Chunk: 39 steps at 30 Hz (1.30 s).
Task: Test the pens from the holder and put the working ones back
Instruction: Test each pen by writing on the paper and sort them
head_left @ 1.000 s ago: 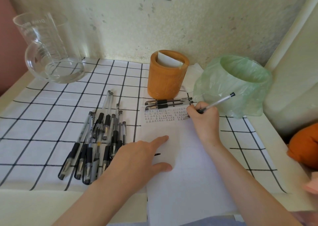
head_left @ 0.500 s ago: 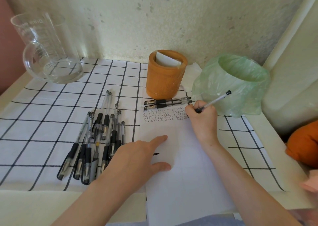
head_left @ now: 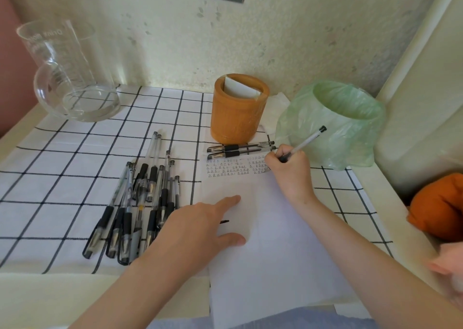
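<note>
Two grips: both are seen over the bench (head_left: 37, 291), forearms entering from 6 o'clock; 12 o'clock is taken as the wall side.
Right grip (head_left: 290, 168): fingers and thumb are curled round a pen (head_left: 308, 139), low on its black sleeve. The fist is rested on the 1 o'clock corner of the paper sheet (head_left: 275, 253), and the forearm is stretched back toward 5 o'clock.
Held pen: a clear barrel, a black rubber sleeve and a black end plug are shown. It is tilted, rear end raised toward 2 o'clock in front of the green bag-lined bin (head_left: 333, 128). The tip is mostly hidden by the fingers, at the right end of the written rows (head_left: 233, 168).
Left grip (head_left: 198, 226): laid palm down across the sheet's 9 o'clock edge, nothing held. The index finger is stretched toward 1 o'clock, the thumb toward 3 o'clock.
Paper sheet: white, laid on the checked cloth (head_left: 62, 178); small dark marks are ranged in rows along its 12 o'clock edge.
Pen holder (head_left: 238, 118): orange-brown, round, upright at 12 o'clock of the sheet, with a white card (head_left: 240, 89) inside.
Tested pens (head_left: 240, 150): two are laid side by side just in front of the holder, tips toward 9 o'clock.
Pen pile (head_left: 140, 198): a loose bundle is spread at 9 o'clock of the sheet, tips mostly toward 7 o'clock, just beside the left wrist.
Glass beaker (head_left: 62, 73): stood at 10 o'clock, well apart.
</note>
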{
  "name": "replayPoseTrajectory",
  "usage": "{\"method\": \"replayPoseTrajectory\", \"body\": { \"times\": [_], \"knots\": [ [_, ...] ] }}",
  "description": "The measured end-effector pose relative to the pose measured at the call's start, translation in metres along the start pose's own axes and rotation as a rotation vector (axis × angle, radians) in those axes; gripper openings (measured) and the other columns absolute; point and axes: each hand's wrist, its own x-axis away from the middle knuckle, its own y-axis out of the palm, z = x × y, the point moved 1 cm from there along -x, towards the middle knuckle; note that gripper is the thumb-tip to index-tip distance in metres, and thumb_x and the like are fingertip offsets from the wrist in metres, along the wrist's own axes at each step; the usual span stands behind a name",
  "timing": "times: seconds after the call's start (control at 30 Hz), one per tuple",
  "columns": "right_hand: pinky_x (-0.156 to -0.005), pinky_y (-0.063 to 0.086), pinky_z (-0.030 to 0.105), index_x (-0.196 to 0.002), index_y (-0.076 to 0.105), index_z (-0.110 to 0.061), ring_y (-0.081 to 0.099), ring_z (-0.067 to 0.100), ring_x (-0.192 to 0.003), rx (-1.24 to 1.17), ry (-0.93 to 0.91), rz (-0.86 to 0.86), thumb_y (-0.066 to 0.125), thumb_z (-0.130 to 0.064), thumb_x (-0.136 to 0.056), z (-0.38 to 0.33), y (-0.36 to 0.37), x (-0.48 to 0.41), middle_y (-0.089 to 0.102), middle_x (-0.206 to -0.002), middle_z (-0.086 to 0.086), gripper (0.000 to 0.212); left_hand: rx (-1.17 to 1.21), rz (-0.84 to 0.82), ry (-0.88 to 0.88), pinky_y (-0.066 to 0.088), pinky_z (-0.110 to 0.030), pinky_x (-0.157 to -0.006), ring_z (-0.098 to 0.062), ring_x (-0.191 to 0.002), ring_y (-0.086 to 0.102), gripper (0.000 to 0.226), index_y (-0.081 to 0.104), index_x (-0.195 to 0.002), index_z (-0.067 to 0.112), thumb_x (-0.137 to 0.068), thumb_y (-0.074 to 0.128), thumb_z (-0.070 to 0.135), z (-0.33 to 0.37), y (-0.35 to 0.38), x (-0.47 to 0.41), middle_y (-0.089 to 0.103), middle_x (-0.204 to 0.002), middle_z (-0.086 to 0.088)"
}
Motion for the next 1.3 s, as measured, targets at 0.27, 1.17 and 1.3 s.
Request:
{"method": "replayPoseTrajectory", "body": {
  "times": [0.27, 1.17, 1.3],
  "knots": [
    [-0.037, 0.026, 0.018, -0.061, 0.054, -0.009, 0.035, 0.012, -0.036, -0.438, 0.174, -0.008, 0.065, -0.028, -0.086, -0.045, -0.030, 0.027, 0.041, -0.039, -0.002, 0.033, 0.092, 0.016, -0.014, 0.046, -0.024, -0.067, -0.010, -0.071, 0.051, 0.072, 0.009, -0.143, 0.042, -0.084, 0.043, 0.063, 0.002, -0.004, 0.002, 0.045, -0.069, 0.009],
    [-0.039, 0.024, 0.019, -0.060, 0.047, -0.015, 0.035, 0.011, -0.037, -0.468, 0.336, -0.348, 0.068, -0.015, -0.083, -0.059, -0.016, 0.057, 0.047, -0.045, 0.001, 0.031, 0.804, 0.309, 0.048, 0.035, 0.003, -0.077, 0.008, -0.084, 0.061, 0.073, 0.026, -0.138, 0.041, -0.081, 0.067, 0.022, 0.005, -0.020, -0.002, 0.069, -0.088, 0.022],
    [-0.037, 0.027, 0.017, -0.069, 0.058, -0.009, 0.038, 0.010, -0.037, -0.462, 0.306, -0.458, 0.072, -0.027, -0.068, -0.060, -0.011, 0.061, 0.050, -0.045, -0.001, 0.023, 0.752, 0.337, -0.001, 0.045, -0.008, -0.060, -0.001, -0.060, 0.061, 0.021, 0.063, -0.101, 0.029, -0.081, 0.068, 0.023, 0.003, -0.021, 0.001, 0.068, -0.069, 0.012]
  ]
}}
